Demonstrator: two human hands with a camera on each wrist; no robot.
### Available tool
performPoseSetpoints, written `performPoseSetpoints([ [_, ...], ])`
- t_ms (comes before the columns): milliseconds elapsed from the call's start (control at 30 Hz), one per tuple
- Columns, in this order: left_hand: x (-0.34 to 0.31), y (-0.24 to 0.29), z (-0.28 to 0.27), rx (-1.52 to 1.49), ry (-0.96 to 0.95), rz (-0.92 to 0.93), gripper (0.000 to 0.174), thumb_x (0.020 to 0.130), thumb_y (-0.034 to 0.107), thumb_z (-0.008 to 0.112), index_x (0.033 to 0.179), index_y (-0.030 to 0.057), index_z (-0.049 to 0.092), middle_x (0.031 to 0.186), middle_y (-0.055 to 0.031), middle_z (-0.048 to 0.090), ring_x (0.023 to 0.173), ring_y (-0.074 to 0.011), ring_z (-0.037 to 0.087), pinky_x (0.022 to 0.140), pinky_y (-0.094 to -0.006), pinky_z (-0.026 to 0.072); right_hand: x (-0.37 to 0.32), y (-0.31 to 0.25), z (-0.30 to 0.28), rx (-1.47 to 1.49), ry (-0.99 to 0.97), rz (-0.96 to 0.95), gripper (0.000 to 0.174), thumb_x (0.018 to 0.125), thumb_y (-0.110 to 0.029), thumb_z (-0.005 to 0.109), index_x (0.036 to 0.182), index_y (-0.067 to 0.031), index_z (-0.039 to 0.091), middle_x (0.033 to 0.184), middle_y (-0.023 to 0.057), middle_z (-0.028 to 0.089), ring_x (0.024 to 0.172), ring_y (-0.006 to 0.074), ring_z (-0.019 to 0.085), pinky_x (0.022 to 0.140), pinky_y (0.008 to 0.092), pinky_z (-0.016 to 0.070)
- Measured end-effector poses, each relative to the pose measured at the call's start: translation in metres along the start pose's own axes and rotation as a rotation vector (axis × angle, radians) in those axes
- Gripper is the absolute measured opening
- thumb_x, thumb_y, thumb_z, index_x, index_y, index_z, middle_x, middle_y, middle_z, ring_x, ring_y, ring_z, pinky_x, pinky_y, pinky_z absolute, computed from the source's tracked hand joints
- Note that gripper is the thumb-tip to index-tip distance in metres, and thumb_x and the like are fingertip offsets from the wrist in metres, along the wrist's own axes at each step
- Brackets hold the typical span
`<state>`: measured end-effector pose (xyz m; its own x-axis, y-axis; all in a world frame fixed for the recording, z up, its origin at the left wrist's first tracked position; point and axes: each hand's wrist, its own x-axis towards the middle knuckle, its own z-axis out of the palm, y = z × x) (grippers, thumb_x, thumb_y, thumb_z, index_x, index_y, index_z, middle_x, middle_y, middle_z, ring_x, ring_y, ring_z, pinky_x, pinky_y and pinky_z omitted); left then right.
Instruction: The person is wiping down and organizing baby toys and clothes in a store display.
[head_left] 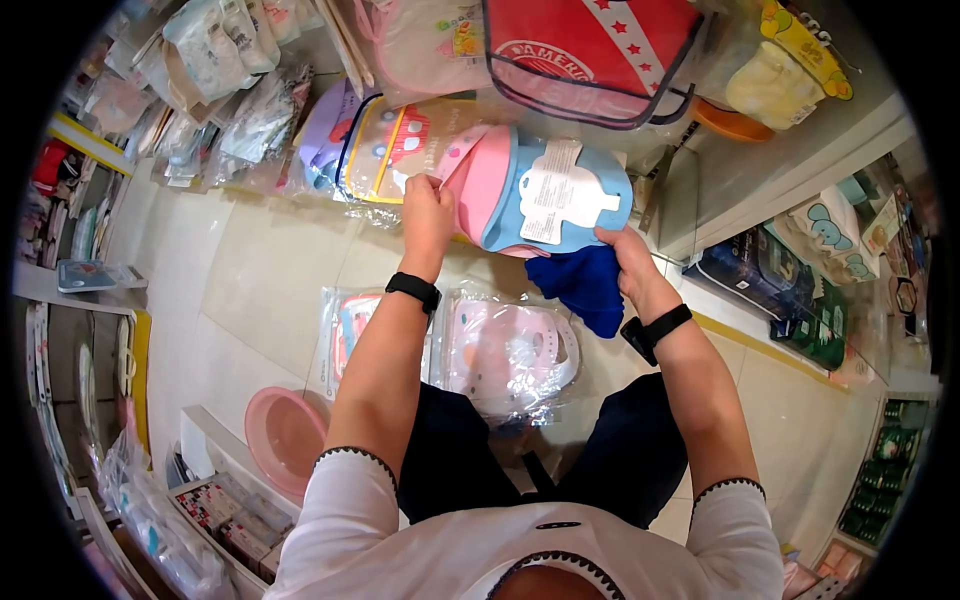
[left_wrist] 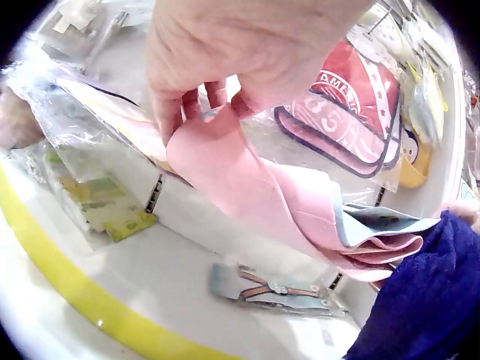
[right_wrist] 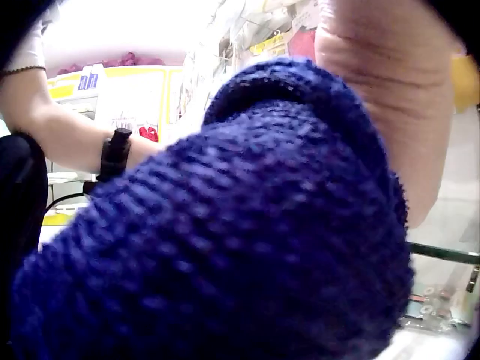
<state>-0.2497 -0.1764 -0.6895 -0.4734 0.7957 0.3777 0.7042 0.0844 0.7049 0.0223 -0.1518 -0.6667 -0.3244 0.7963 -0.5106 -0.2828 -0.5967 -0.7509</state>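
My left hand [head_left: 428, 222] pinches the end of a pink bib [head_left: 482, 190] between thumb and fingers; in the left wrist view the pink bib [left_wrist: 225, 169] hangs in a curve from the fingertips. Against it lies a light blue bib [head_left: 600, 185] with a white cardboard tag [head_left: 560, 195]. My right hand [head_left: 632, 262] grips the blue bib's lower edge together with a dark blue cloth [head_left: 585, 285]. In the right wrist view the cloth [right_wrist: 247, 217] covers most of the fingers.
Packaged bibs [head_left: 400, 145] and a red bib [head_left: 600, 50] hang ahead. On the floor between the legs lies a bagged pale pink bib [head_left: 510, 350], with a pink basin [head_left: 285, 435] to the left. Shelves with packaged goods [head_left: 770, 285] stand at the right.
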Motion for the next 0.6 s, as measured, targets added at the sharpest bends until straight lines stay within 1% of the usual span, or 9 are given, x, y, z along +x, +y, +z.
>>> performPoseSetpoints([
  [33, 0.0, 0.002, 0.0, -0.001, -0.028, -0.006, 0.013, 0.076, 0.007, 0.052, 0.082, -0.0039, 0.051, 0.087, -0.0198, 0.051, 0.078, -0.035, 0.051, 0.07, -0.0407, 0.0428, 0.001, 0.002, 0.001, 0.009, 0.005, 0.001, 0.031, 0.083, -0.002, 0.046, 0.114, 0.0043, 0.046, 0.107, 0.0168, 0.056, 0.093, 0.0284, 0.058, 0.083, 0.0385, 0.0478],
  [133, -0.002, 0.001, 0.009, 0.049, -0.032, 0.076, 0.013, 0.075, 0.007, 0.053, 0.083, -0.0033, 0.051, 0.087, -0.0201, 0.05, 0.081, -0.0358, 0.05, 0.073, -0.0414, 0.0416, 0.009, 0.011, 0.004, 0.049, -0.02, -0.019, 0.034, 0.083, -0.002, 0.046, 0.117, 0.0032, 0.044, 0.11, 0.0159, 0.055, 0.095, 0.0274, 0.057, 0.084, 0.0386, 0.0469],
  [200, -0.002, 0.004, 0.012, 0.053, -0.025, 0.064, 0.012, 0.075, 0.006, 0.053, 0.083, -0.003, 0.051, 0.088, -0.02, 0.049, 0.083, -0.036, 0.048, 0.074, -0.0417, 0.0407, 0.016, 0.018, 0.009, 0.079, -0.053, -0.03, 0.036, 0.084, -0.003, 0.045, 0.12, 0.0023, 0.041, 0.113, 0.015, 0.053, 0.098, 0.0263, 0.056, 0.086, 0.0385, 0.0459],
  [233, -0.003, 0.005, 0.011, 0.061, -0.025, 0.058, 0.012, 0.075, 0.006, 0.054, 0.083, -0.0029, 0.051, 0.088, -0.0199, 0.049, 0.085, -0.036, 0.048, 0.075, -0.0418, 0.0403, 0.018, 0.02, 0.011, 0.074, -0.034, -0.05, 0.035, 0.085, -0.003, 0.045, 0.119, 0.002, 0.041, 0.112, 0.0146, 0.053, 0.098, 0.0261, 0.056, 0.086, 0.0383, 0.046],
  [333, -0.007, 0.003, 0.012, 0.147, 0.041, 0.133, 0.015, 0.074, 0.008, 0.056, 0.084, -0.0025, 0.051, 0.089, -0.0185, 0.05, 0.086, -0.0358, 0.047, 0.077, -0.0421, 0.0395, 0.023, 0.022, 0.015, 0.117, 0.055, -0.079, 0.03, 0.084, -0.003, 0.047, 0.114, 0.0008, 0.046, 0.109, 0.013, 0.055, 0.095, 0.0249, 0.055, 0.085, 0.0356, 0.0439],
  [433, -0.021, 0.009, 0.013, 0.152, -0.053, 0.145, 0.03, 0.071, 0.014, 0.062, 0.095, -0.002, 0.051, 0.1, -0.0204, 0.048, 0.094, -0.036, 0.046, 0.084, -0.0406, 0.0372, 0.023, 0.019, 0.018, 0.14, 0.058, -0.03, 0.03, 0.085, -0.003, 0.046, 0.115, -0.0005, 0.045, 0.11, 0.0135, 0.054, 0.096, 0.0246, 0.054, 0.086, 0.0362, 0.0436],
  [467, -0.023, 0.011, 0.015, 0.148, -0.038, 0.169, 0.036, 0.07, 0.014, 0.063, 0.099, -0.0017, 0.049, 0.103, -0.0211, 0.045, 0.096, -0.0364, 0.045, 0.086, -0.0406, 0.0365, 0.024, 0.019, 0.019, 0.143, 0.054, -0.014, 0.03, 0.085, -0.003, 0.046, 0.115, -0.0006, 0.045, 0.11, 0.0136, 0.054, 0.096, 0.0246, 0.054, 0.086, 0.0363, 0.0434],
  [533, -0.025, 0.013, 0.018, 0.135, -0.007, 0.216, 0.048, 0.066, 0.015, 0.065, 0.107, -0.0012, 0.045, 0.11, -0.0225, 0.04, 0.1, -0.0373, 0.042, 0.089, -0.0406, 0.0352, 0.024, 0.023, 0.02, 0.14, 0.028, -0.049, 0.032, 0.086, -0.004, 0.045, 0.118, 0.0006, 0.042, 0.111, 0.0141, 0.054, 0.097, 0.0251, 0.055, 0.087, 0.037, 0.0447],
  [600, -0.024, 0.011, 0.013, 0.2, -0.069, 0.233, 0.054, 0.064, 0.011, 0.064, 0.111, -0.0021, 0.041, 0.114, -0.0234, 0.037, 0.103, -0.0381, 0.04, 0.091, -0.0402, 0.0344, 0.023, 0.023, 0.02, 0.123, 0.023, -0.073, 0.032, 0.086, -0.005, 0.045, 0.118, 0.0008, 0.042, 0.112, 0.0136, 0.054, 0.098, 0.0243, 0.055, 0.086, 0.036, 0.0445],
])
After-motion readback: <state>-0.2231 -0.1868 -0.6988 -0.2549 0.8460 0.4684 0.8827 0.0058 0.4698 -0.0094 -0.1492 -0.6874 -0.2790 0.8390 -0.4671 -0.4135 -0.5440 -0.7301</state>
